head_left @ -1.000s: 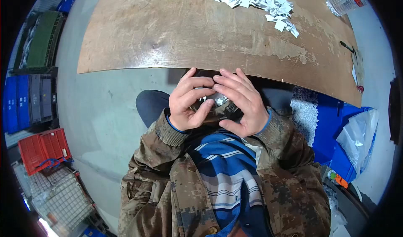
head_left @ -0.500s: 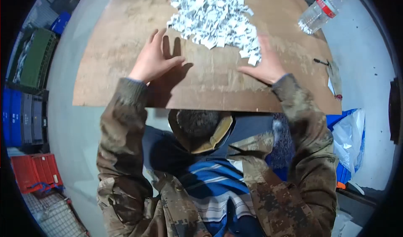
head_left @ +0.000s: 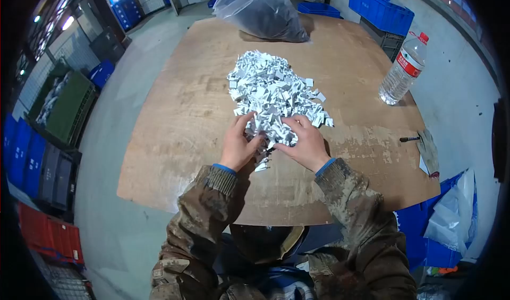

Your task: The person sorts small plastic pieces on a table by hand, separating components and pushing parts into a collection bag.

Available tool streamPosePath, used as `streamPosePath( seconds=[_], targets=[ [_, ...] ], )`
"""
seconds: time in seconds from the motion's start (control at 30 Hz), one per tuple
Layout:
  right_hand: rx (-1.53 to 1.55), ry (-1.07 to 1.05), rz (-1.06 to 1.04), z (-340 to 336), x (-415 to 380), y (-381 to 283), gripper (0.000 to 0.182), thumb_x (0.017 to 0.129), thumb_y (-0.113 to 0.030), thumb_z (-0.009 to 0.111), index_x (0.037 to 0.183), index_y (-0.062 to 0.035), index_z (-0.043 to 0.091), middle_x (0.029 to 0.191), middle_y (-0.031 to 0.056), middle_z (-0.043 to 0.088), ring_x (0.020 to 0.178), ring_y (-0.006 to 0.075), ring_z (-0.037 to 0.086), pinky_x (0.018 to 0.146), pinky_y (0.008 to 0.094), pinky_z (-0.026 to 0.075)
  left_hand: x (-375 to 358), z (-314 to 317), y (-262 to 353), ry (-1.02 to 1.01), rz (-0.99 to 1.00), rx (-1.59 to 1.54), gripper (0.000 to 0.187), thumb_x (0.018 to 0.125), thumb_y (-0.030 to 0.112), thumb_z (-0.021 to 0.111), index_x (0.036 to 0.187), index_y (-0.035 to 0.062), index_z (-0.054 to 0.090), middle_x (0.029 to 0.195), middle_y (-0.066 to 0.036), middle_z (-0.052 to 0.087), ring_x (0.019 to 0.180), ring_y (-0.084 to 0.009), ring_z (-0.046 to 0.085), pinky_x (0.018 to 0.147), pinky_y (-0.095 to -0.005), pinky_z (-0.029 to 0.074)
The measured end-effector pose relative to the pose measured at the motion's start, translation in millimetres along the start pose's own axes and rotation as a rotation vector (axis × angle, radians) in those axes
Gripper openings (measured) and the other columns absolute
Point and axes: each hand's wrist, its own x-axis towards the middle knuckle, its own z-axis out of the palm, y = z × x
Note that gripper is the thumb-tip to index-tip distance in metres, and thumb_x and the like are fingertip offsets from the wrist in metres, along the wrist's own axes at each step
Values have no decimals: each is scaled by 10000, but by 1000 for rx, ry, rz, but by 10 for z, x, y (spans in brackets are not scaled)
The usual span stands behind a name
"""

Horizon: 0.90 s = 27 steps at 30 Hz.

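Observation:
A heap of small white pieces, flat and angular, lies on the wooden tabletop. At the heap's near edge, my left hand curls its fingers and thumb against the pieces from the left. My right hand faces it from the other side, fingers bent and thumb turned inward. Between the two hands a clump of the white pieces is gripped. A few loose pieces show just below my left thumb. The inner fingertips are partly hidden among the pieces.
A filled clear plastic bag sits at the table's far edge. On the right stand a water bottle, a black marker and a glove. Blue crates are behind; a blue bin is below right.
The view has tilted up, bringing the bag and far crates into sight. Both hands have moved inward from beside the heap and closed on pieces at its near edge.

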Motion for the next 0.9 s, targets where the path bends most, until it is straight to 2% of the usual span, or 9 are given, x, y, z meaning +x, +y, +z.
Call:
streamPosePath(
  seconds=[0.13,0.33,0.47,0.5,0.63,0.67,0.8,0.83,0.9],
  targets=[
    [296,213,-94,51,71,211,645,777,-242,867,1373,-97,665,1351,118,622,1044,286,668,944,374,554,57,-18,-66,47,164,-4,476,879,115,800,1328,59,653,1219,-114,649,946,-245,646,820,-336,539],
    [343,334,-247,-97,69,146,627,789,-204,856,1376,-93,668,1321,107,646,1054,275,662,918,367,555,22,-120,0,-6,18,31,411,881,112,800,1268,43,682,1174,-114,663,917,-230,650,776,-326,540],
    [228,216,-483,-262,12,115,635,793,-187,855,1390,-79,668,1182,119,708,916,248,676,790,338,552,61,-288,-176,-6,-151,19,417,878,126,810,1266,29,692,1143,-106,673,900,-214,644,749,-310,527],
    [231,212,-485,-347,-6,100,635,793,-187,855,1390,-79,668,1182,119,708,916,248,676,790,338,552,35,-303,-176,-3,-155,20,417,878,126,810,1266,29,692,1143,-106,673,900,-214,644,749,-310,527],
    [193,-151,26,-815,-67,99,643,802,-167,841,1412,-75,659,924,100,730,732,201,640,658,309,507,53,-334,-117,47,-153,17,465,873,149,828,1291,5,685,1156,-124,676,940,-217,656,773,-301,535],
    [188,-150,26,-845,-79,100,643,802,-167,841,1412,-75,659,924,100,730,732,201,640,658,309,507,54,-333,-99,47,-151,13,465,873,149,828,1291,5,685,1156,-124,676,940,-217,656,773,-301,535],
    [308,-647,-21,-877,-154,118,659,841,-78,813,1473,-95,627,733,-6,614,608,80,476,554,236,401,13,-328,-60,-209,129,50,518,871,193,843,1317,-11,674,1208,-155,673,1000,-234,671,829,-316,561],
    [311,-647,-15,-806,-165,132,659,841,-78,813,1473,-95,627,733,-6,614,608,80,476,554,236,401,5,-322,-45,-214,127,48,518,871,193,843,1317,-11,674,1208,-155,673,1000,-234,671,829,-316,561],
    [375,-462,-24,-467,-151,166,638,842,-59,803,1458,-100,640,732,-23,600,607,75,469,549,233,391,-19,-305,-19,-271,112,-75,526,875,224,841,1313,-15,674,1209,-167,679,1007,-239,677,835,-324,567]
  ],
)
